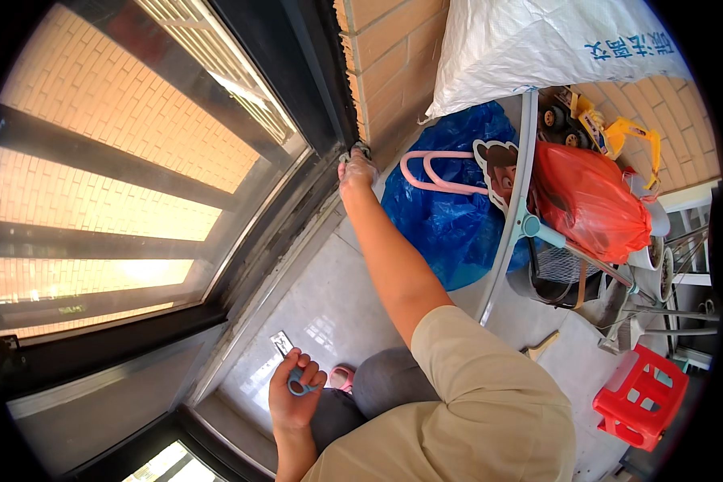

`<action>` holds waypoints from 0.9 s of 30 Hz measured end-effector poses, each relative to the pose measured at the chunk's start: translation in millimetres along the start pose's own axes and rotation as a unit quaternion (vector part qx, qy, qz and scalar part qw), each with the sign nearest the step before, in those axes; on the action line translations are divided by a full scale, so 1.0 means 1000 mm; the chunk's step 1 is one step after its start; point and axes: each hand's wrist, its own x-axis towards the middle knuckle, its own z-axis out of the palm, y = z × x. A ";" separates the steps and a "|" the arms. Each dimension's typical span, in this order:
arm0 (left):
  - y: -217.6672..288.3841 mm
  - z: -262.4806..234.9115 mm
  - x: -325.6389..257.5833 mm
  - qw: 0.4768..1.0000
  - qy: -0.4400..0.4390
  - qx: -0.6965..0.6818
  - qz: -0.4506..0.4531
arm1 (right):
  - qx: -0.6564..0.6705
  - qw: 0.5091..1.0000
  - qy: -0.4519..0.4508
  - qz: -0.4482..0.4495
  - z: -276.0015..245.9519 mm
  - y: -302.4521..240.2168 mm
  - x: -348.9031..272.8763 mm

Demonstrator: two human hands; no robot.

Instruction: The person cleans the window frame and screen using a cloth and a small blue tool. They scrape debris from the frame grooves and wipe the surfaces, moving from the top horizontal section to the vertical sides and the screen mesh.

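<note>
My right hand (pixel 358 174) reaches far forward to the corner where the dark window frame (pixel 326 112) meets the brick wall. Its fingers are closed on a small greyish wad (pixel 361 151), pressed against the frame there; the wad is mostly hidden and its kind is unclear. Close to my body, my left hand (pixel 296 391) is wrapped round the blue handle of a scraper (pixel 282 344), whose flat metal blade points up and away from me. The scraper is held above the pale floor, apart from the frame.
A dirty sill track (pixel 285 201) runs along the window. Right of my arm are a blue plastic bag (pixel 434 229), a curved metal pole (pixel 510 217), a red bag (pixel 590 201) and a white woven sack (pixel 530 56). A red stool (pixel 639 398) stands at lower right.
</note>
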 end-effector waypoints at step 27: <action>-0.001 -0.007 -0.023 0.999 -0.029 -0.025 -0.004 | -0.085 0.996 -0.017 0.025 -0.001 -0.029 -0.018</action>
